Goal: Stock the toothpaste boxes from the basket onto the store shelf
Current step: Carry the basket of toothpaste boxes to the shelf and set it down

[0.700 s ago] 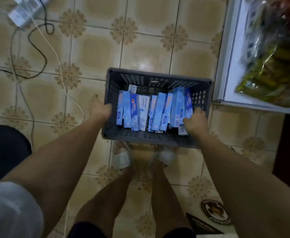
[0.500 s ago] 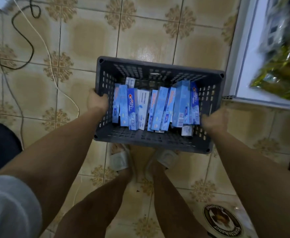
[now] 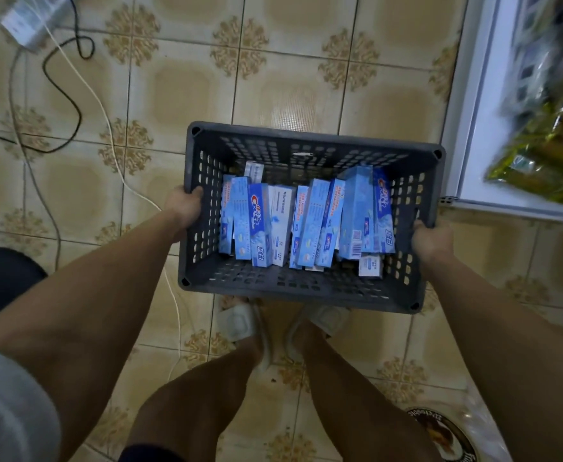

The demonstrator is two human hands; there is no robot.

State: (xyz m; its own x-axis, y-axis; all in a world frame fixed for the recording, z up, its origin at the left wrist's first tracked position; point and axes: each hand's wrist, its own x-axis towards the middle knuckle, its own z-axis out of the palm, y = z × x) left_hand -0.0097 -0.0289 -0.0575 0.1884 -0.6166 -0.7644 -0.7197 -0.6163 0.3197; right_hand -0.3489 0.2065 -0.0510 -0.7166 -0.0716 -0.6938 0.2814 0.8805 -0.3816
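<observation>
A dark grey slotted plastic basket (image 3: 310, 291) hangs above the tiled floor, carried between both hands. My left hand (image 3: 184, 205) grips its left rim, fingers curled over the edge. My right hand (image 3: 430, 241) grips the right rim the same way. Inside lie several blue and white toothpaste boxes (image 3: 306, 221), side by side on their edges, with one small white box (image 3: 370, 265) at the near right. The white edge of a shelf (image 3: 473, 128) runs along the right side.
Blurred green and yellow packets (image 3: 546, 151) sit on the shelf at right. Black and white cables (image 3: 73, 95) and a power strip (image 3: 32, 20) lie on the floor at upper left. A dark object (image 3: 0, 281) sits at left. My feet in white slippers (image 3: 240, 320) stand below the basket.
The basket has risen from the floor and looms larger. My right hand moved from among the boxes to the right rim. The view shifted toward the shelf.
</observation>
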